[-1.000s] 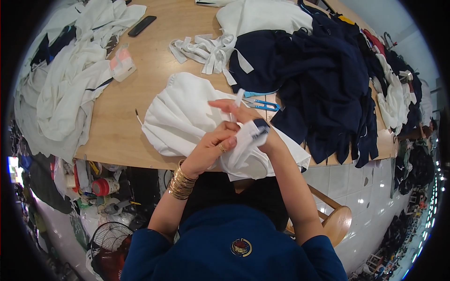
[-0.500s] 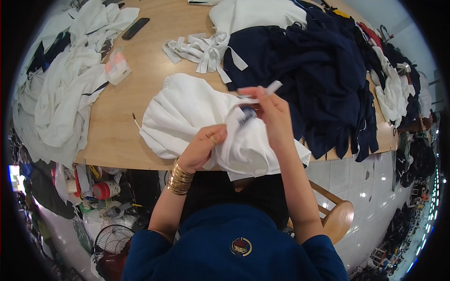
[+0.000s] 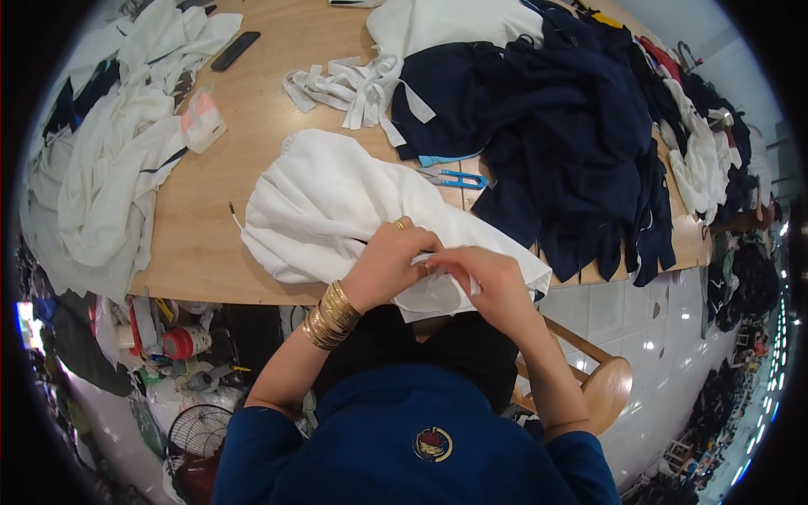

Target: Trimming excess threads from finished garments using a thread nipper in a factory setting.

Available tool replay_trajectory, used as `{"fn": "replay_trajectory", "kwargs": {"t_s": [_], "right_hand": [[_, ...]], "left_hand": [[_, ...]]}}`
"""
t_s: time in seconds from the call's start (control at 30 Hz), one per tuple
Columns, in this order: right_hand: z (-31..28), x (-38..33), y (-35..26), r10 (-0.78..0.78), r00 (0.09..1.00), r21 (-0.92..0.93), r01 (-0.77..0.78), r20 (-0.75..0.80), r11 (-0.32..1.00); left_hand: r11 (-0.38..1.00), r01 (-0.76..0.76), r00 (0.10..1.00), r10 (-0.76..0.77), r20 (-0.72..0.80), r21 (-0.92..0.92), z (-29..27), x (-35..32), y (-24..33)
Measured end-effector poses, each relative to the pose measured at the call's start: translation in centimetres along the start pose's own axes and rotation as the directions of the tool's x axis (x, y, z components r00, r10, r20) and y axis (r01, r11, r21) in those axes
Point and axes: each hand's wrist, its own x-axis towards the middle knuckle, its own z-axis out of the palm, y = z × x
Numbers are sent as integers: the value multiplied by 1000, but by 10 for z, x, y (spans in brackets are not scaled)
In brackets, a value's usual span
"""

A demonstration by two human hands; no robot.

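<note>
A white garment (image 3: 324,189) with gathered folds lies across the near edge of the table, its hem hanging slightly over the front. My left hand (image 3: 391,263), with a ring and gold bangles at the wrist, is closed on the cloth near that edge. Close against it, my right hand (image 3: 484,282) pinches the same garment, fingertips meeting those of the left. A loose white fold sits below the fingers; what exactly lies between the fingertips is hidden. Just beyond the garment rest blue-handled thread snips (image 3: 459,178), touched by neither hand.
Navy garments (image 3: 564,143) heap up to the right, with white strips (image 3: 362,88) beside them. White clothes (image 3: 109,177) pile at the left, near a phone (image 3: 236,51) and a pink-and-white packet (image 3: 203,122). A wooden stool (image 3: 608,387) stands under the table's right side.
My right hand has come down and toward me to meet the left at the near edge. A dark blue patch on the cloth is out of sight, and the snips now show.
</note>
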Motion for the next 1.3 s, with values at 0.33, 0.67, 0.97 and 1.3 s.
{"fn": "replay_trajectory", "kwargs": {"t_s": [0.33, 0.67, 0.97, 1.3], "right_hand": [[36, 6, 26, 92, 953, 60, -77, -288, 995], [54, -10, 42, -1, 972, -71, -16, -236, 997], [42, -12, 20, -192, 845, -207, 99, -499, 973], [25, 9, 10, 171, 970, 213, -133, -171, 968]], "left_hand": [[964, 184, 949, -124, 288, -190, -26, 7, 12], [942, -108, 853, -77, 516, 319, -73, 35, 20], [722, 565, 823, -457, 337, -400, -28, -6, 37], [861, 229, 969, -246, 23, -454, 27, -36, 33]]}}
